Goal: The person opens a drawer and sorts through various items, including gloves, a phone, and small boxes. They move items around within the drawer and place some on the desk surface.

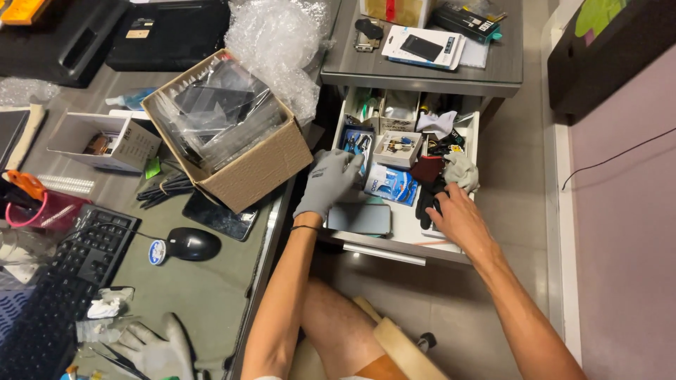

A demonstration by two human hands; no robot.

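Head view: gloved left hand [328, 183] and bare right hand [458, 217] inside open drawer [405, 232].

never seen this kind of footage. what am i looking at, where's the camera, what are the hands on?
There is no machine here. One camera sits on a person's head and looks down, so both arms reach in from the bottom edge. The person sits at a desk beside an open drawer of a small cabinet.

The left hand wears a grey glove and rests flat on the drawer's contents, near a blue packet and a phone-like slab. It does not seem to grip anything. The right hand is bare and touches a black glove in the drawer; whether it has closed on it, I cannot tell.

On the desk lie a cardboard box of clear plastic sleeves, bubble wrap, a mouse, a keyboard and another grey glove.
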